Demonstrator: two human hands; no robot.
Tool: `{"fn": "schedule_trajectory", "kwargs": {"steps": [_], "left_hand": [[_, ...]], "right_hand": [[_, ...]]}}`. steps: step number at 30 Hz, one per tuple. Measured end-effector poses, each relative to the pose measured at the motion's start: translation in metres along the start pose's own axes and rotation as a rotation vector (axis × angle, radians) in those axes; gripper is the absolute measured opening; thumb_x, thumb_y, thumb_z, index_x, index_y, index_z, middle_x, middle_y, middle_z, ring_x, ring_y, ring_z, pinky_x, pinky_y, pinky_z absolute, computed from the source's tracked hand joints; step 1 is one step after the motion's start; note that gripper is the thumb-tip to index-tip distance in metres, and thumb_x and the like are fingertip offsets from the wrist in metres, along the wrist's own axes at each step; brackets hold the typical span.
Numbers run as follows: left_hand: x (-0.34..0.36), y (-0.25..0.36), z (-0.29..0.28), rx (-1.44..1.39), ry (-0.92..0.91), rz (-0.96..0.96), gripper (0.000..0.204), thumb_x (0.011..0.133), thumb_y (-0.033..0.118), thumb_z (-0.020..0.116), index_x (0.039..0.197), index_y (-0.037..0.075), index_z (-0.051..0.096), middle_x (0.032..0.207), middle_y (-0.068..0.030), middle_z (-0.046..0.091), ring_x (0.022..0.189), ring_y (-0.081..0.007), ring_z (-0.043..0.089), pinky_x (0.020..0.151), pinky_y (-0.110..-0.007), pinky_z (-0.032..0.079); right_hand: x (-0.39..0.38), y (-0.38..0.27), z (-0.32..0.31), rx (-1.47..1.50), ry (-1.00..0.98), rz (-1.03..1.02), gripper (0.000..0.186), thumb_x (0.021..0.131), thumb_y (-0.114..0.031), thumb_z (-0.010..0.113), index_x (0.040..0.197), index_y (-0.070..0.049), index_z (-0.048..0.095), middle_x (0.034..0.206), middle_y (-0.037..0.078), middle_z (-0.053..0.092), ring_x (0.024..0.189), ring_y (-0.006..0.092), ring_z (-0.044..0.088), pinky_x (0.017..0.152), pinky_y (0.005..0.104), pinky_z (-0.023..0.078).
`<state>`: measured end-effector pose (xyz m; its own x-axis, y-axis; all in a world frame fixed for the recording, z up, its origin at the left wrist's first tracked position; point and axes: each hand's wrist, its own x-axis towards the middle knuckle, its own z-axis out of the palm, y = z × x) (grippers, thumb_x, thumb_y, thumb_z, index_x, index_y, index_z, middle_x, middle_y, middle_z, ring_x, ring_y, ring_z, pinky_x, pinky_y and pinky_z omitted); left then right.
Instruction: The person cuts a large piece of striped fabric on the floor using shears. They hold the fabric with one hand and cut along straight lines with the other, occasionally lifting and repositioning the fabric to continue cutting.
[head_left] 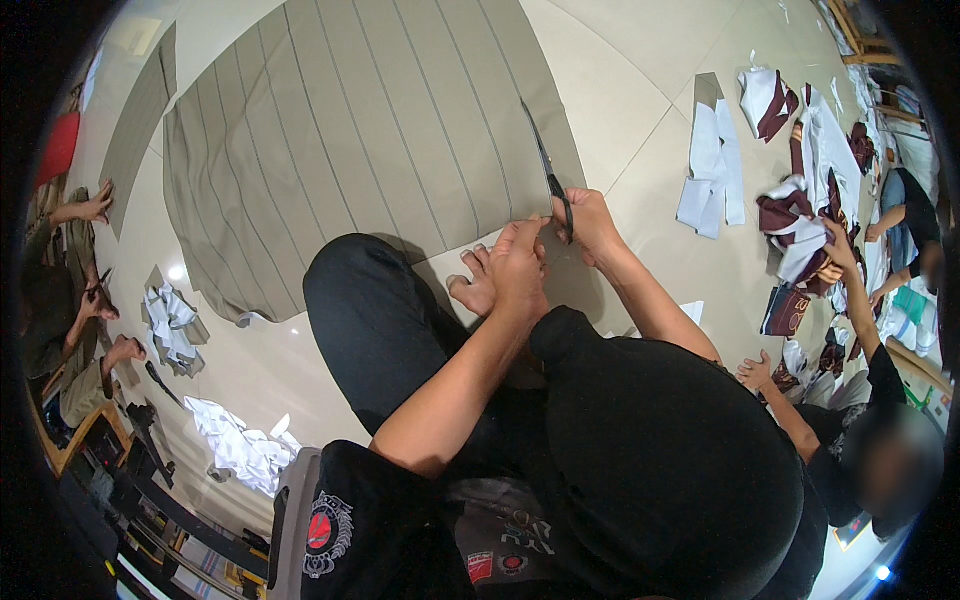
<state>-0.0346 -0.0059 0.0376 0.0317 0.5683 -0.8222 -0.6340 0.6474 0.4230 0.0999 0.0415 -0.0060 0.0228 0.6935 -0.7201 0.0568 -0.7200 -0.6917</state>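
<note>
My right hand (587, 225) grips black-handled scissors (560, 191), whose blades point away from me along the right part of a grey-beige cloth (365, 110) with dark parallel lines, spread on the floor. My left hand (522, 257) is closed at the near edge of the cloth, just left of the scissors, with thumb and finger pinched on it. My bare foot (470, 280) rests beside that hand, below the cloth edge, next to my black-clad knee (355, 300).
Co-workers sit at left (60, 260) and right (845, 450), among white and maroon fabric pieces (785, 215). A pale strip (708, 160), white scraps (235, 440) and a narrow grey cloth (140, 130) lie on the tiled floor. Dark furniture (140, 500) stands at lower left.
</note>
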Motion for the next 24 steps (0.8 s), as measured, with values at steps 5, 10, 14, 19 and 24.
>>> {"fn": "schedule_trajectory", "kwargs": {"steps": [5, 10, 14, 19, 24], "left_hand": [[-0.002, 0.000, 0.000, -0.001, 0.032, -0.010, 0.025, 0.096, 0.031, 0.066, 0.103, 0.007, 0.068, 0.067, 0.0042, 0.048, 0.053, -0.0070, 0.042, 0.044, -0.023, 0.029], [-0.005, 0.003, 0.001, 0.003, 0.017, -0.025, 0.025, 0.096, 0.030, 0.065, 0.104, 0.006, 0.067, 0.067, 0.0029, 0.047, 0.053, -0.0078, 0.041, 0.044, -0.024, 0.029], [-0.002, -0.001, -0.001, -0.008, 0.011, -0.020, 0.025, 0.096, 0.030, 0.065, 0.104, 0.007, 0.067, 0.067, 0.0025, 0.047, 0.053, -0.0078, 0.041, 0.044, -0.023, 0.029], [0.005, -0.008, -0.015, -0.158, -0.061, -0.055, 0.025, 0.095, 0.031, 0.066, 0.104, 0.008, 0.067, 0.067, 0.0034, 0.046, 0.053, -0.0075, 0.041, 0.044, -0.023, 0.029], [0.012, -0.016, -0.023, -0.211, -0.086, -0.066, 0.025, 0.095, 0.032, 0.066, 0.105, 0.009, 0.067, 0.066, 0.0043, 0.047, 0.054, -0.0069, 0.041, 0.044, -0.023, 0.029]], "right_hand": [[-0.004, -0.013, 0.004, 0.068, 0.004, -0.001, 0.031, 0.090, -0.026, 0.072, 0.070, -0.005, 0.059, 0.060, 0.002, 0.054, 0.048, 0.0110, 0.049, 0.043, 0.0277, 0.035], [0.005, -0.022, 0.008, 0.074, 0.017, -0.008, 0.033, 0.085, -0.029, 0.074, 0.069, -0.006, 0.057, 0.060, 0.002, 0.052, 0.047, 0.0125, 0.048, 0.043, 0.0281, 0.036], [0.009, -0.026, 0.009, 0.082, 0.014, -0.009, 0.033, 0.085, -0.028, 0.074, 0.068, -0.008, 0.055, 0.059, 0.002, 0.052, 0.047, 0.0128, 0.049, 0.043, 0.0288, 0.036], [0.012, -0.026, 0.010, 0.089, 0.014, -0.015, 0.032, 0.085, -0.028, 0.074, 0.068, -0.008, 0.055, 0.059, 0.001, 0.052, 0.047, 0.0125, 0.049, 0.043, 0.0282, 0.035], [0.013, -0.023, 0.011, 0.084, 0.011, -0.034, 0.031, 0.084, -0.028, 0.076, 0.070, -0.008, 0.057, 0.060, 0.001, 0.053, 0.048, 0.0119, 0.048, 0.044, 0.0277, 0.035]]}}
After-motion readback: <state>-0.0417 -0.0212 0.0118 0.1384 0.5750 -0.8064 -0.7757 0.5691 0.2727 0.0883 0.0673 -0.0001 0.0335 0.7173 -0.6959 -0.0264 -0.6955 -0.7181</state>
